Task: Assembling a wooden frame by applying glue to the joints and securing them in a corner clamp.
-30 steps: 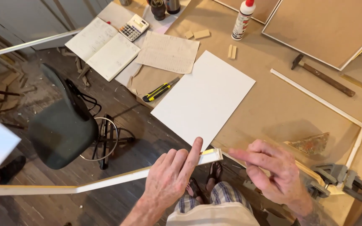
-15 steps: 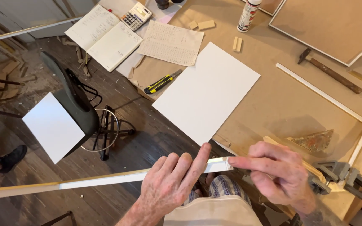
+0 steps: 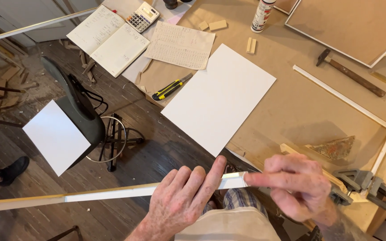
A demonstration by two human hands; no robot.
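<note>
The left hand (image 3: 182, 203) lay flat with fingers together along a long white moulding strip (image 3: 112, 193), which ran out far to its left over the wooden floor. The strip's end (image 3: 235, 180) sat between the two hands, where the right hand (image 3: 298, 187) pinched it with forefinger extended. Beyond the hands, on the surface (image 3: 300, 102), lay a white board (image 3: 220, 98), with a corner clamp (image 3: 365, 185) just right of the right hand.

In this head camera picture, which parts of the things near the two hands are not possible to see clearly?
- Long white wooden strip: the left hand covers its middle; the picture's left edge cuts its far end.
- Right hand: motion-blurred, grip unclear.
- Grey metal corner clamp: partly behind the right hand.
- Lined paper sheet: writing too small.
</note>
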